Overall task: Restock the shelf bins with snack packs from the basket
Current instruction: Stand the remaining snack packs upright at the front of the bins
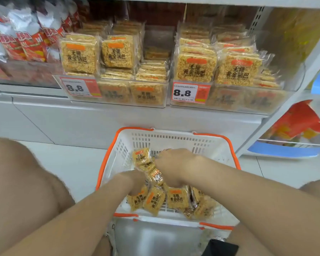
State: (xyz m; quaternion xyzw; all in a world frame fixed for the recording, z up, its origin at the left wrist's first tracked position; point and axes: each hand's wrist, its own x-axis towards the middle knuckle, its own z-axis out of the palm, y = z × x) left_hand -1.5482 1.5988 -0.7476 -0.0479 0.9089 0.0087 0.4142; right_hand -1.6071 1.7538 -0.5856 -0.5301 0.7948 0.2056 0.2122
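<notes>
Right hand point(172, 168) grips packs point(151, 171); left hand point(135, 182) in basket point(174, 134)

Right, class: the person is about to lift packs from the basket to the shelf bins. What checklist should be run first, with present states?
1. Inside the basket, left hand and right hand: ok.
2. Firm grip on the snack packs between them: fingertips hidden, cannot tell.
3. Room in the left bin: its right-hand stack sits low, ok.
4. Print matches the shelf stock: ok.
5. More spare packs at the basket's near end: ok.
</notes>
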